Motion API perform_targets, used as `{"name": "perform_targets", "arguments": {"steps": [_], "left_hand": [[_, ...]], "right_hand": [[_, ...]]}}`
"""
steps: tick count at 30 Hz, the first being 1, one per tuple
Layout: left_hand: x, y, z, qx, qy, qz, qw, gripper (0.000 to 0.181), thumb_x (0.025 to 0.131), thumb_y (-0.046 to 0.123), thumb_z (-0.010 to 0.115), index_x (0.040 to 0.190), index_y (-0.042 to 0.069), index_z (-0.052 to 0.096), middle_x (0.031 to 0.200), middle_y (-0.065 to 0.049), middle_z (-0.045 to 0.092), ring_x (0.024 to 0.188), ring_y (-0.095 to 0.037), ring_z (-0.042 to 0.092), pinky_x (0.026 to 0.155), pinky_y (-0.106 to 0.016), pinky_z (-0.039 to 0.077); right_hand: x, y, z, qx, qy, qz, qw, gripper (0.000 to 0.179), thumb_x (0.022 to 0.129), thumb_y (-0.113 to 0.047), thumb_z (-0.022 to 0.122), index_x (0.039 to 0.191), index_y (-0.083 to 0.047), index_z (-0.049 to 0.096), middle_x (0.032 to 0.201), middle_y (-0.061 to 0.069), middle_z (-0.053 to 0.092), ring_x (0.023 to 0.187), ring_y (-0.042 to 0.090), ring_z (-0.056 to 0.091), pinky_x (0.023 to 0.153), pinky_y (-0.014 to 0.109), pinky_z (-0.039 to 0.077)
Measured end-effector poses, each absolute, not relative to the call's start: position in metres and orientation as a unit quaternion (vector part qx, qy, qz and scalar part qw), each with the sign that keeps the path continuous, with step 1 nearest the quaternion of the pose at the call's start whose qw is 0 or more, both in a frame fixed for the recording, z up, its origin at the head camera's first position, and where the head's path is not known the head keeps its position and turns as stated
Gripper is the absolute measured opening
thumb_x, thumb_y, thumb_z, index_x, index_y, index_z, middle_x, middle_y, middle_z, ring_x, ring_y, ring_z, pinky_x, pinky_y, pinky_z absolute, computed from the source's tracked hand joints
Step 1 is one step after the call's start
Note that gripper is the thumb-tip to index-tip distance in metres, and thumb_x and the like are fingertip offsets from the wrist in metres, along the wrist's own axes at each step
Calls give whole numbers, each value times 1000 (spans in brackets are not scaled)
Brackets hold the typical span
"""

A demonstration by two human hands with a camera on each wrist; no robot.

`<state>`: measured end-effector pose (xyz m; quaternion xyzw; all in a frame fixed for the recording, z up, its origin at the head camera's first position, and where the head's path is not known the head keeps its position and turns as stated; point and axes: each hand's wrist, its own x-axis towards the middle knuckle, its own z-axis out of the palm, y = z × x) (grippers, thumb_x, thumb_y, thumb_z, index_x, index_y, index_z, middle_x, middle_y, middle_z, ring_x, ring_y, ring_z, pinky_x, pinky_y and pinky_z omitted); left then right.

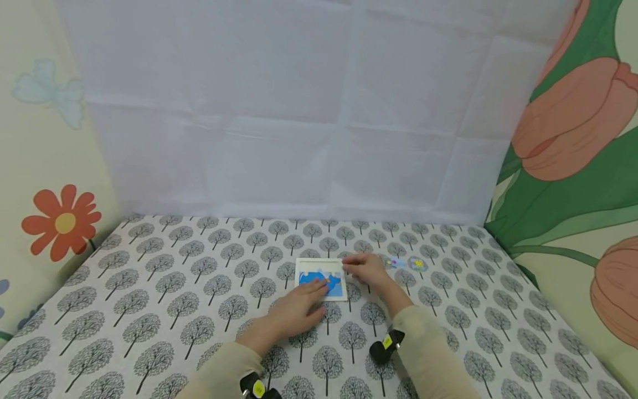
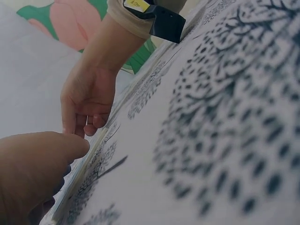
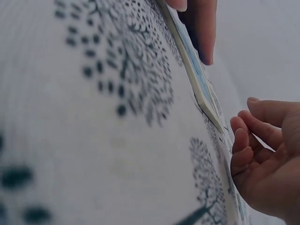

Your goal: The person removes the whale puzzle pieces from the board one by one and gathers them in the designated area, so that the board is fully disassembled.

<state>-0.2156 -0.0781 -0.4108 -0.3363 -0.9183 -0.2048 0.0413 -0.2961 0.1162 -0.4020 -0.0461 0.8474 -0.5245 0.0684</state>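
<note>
A small white-framed puzzle tray (image 1: 319,260) lies flat on the patterned cloth in the head view. Blue jigsaw pieces (image 1: 336,287) fill its lower part, while a pale strip shows along the top. My left hand (image 1: 298,310) rests on the pieces with its fingers fairly straight, covering the lower left of the picture. Beside the tray's upper right corner is my right hand (image 1: 370,271), fingertips close to the frame. In the right wrist view, the right hand's fingers (image 3: 241,154) are loosely bent, and nothing shows between them and the thumb.
Right of my right hand lie loose puzzle pieces, one with a yellow flower (image 1: 417,264) and a light blue one (image 1: 397,263). A tree-print cloth (image 1: 199,316) covers the table. A white sheet (image 1: 299,138) hangs behind, between flower-painted walls.
</note>
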Motion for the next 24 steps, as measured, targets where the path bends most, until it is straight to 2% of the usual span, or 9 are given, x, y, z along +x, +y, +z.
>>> {"name": "perform_targets", "arguments": {"steps": [6, 11, 19, 24], "left_hand": [[-215, -77, -412, -340, -917, -203, 38, 50, 88, 28, 48, 128, 1, 39, 135, -11, 31, 123, -29, 25, 99, -42, 22], [-215, -76, -414, -344, -918, -195, 37, 50, 88, 29, 47, 129, 0, 38, 136, -11, 30, 124, -29, 24, 100, -42, 20], [-215, -77, -415, -362, -912, -186, 44, 48, 88, 25, 48, 127, -1, 40, 134, -15, 31, 123, -32, 24, 98, -44, 22], [-215, -77, -415, -361, -915, -177, 42, 48, 89, 28, 46, 128, 1, 40, 135, -13, 29, 124, -30, 23, 99, -43, 22]], "right_hand": [[-294, 114, -407, -59, 846, -525, 70, 22, 81, -15, 61, 99, -3, 64, 94, 5, 60, 71, 14, 53, 60, 26, 46], [-294, 114, -414, -84, 844, -526, 67, 22, 80, -13, 61, 98, -1, 64, 98, 7, 59, 72, 15, 53, 62, 27, 46], [-292, 112, -418, -111, 846, -519, 59, 22, 80, -12, 61, 97, 0, 63, 98, 10, 60, 90, 21, 55, 77, 31, 46], [-289, 110, -417, -115, 847, -517, 50, 21, 80, -10, 61, 97, 1, 63, 96, 10, 61, 87, 21, 55, 76, 32, 46]]}}
